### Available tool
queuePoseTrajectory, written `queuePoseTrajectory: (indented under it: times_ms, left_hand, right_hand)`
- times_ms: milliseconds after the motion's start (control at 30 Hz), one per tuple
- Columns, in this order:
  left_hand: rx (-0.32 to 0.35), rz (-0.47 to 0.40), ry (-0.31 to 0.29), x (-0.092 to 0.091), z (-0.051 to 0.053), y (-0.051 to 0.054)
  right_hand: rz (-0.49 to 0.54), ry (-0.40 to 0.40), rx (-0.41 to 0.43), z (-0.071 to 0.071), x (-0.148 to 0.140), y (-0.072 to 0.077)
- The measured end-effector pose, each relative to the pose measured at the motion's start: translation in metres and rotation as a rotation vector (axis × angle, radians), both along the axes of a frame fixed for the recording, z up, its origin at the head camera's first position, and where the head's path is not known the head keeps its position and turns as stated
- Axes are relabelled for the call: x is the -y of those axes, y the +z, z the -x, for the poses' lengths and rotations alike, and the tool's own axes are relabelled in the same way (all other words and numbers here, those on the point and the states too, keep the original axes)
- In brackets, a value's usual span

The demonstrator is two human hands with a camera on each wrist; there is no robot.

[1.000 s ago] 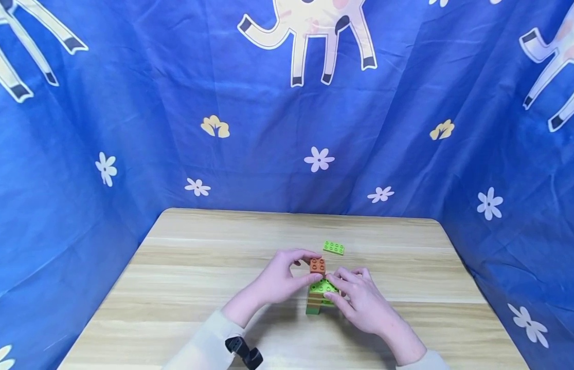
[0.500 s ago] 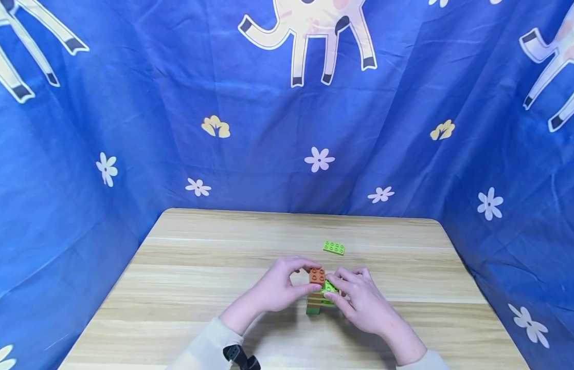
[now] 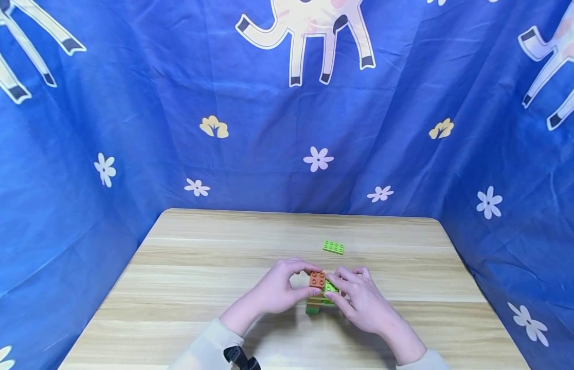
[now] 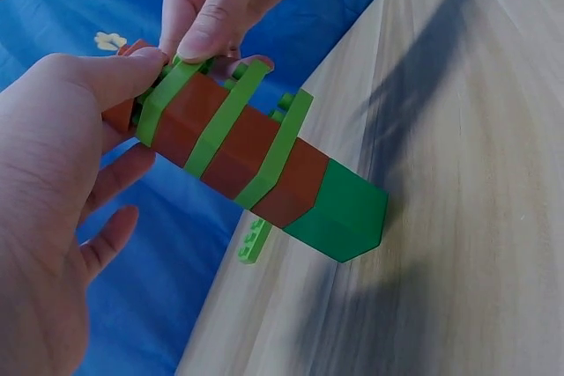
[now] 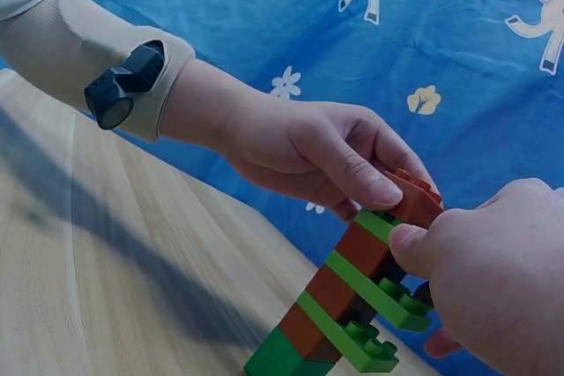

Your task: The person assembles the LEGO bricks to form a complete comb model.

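Observation:
A tower of toy building bricks (image 4: pixel 251 160) stands on the table: a dark green brick (image 4: pixel 342 209) at its foot, then brown bricks alternating with overhanging light green plates. My left hand (image 3: pixel 280 288) pinches a studded reddish-brown brick (image 3: pixel 317 279) between thumb and fingers at the very top. That brick sits on one end of the uppermost light green plate (image 3: pixel 332 288). With thumb and fingertips, my right hand (image 3: pixel 363 303) grips this plate's overhanging end, as the right wrist view also shows. The fingers hide part of the joint between brick and plate.
A loose light green plate (image 3: pixel 334 247) with several studs lies on the wooden table (image 3: pixel 213 241) behind the tower. Blue printed cloth (image 3: pixel 268 128) encloses the back and sides of the table. A black wrist camera (image 5: pixel 128 85) is strapped to the left sleeve.
My left hand has brought the reddish-brown brick down and nearer, onto the end of the top green plate, covering studs that showed before. My right hand has kept its place.

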State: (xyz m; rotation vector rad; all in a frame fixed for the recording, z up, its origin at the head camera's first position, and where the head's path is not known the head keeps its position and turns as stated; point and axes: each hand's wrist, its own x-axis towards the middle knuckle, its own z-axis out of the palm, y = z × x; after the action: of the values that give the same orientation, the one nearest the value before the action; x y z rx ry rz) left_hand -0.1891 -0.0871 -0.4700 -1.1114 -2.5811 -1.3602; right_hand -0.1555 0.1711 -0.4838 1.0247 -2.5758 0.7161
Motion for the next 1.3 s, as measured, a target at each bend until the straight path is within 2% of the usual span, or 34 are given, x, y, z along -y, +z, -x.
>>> queuePoseTrajectory:
  times_ms: [400,800,1000,1300]
  left_hand:
    - [-0.099,0.056,0.008,0.0006,-0.0001,0.0040]
    - [-0.139,0.099,0.020,-0.0003,0.0020,0.0060]
    - [-0.185,0.124,0.023,-0.0008,0.0016,0.0061]
    - [-0.157,0.092,0.035,-0.0009,-0.0002,0.0000]
  right_hand:
    - [-0.008,0.010,-0.017,0.0001,0.0008,-0.0005]
    - [0.005,0.015,-0.008,0.0004,0.0018,0.0004]
    - [0.004,0.014,-0.013,0.0004,0.0018,0.0002]
    - [0.001,0.012,-0.003,0.0004,0.0014,0.0007]
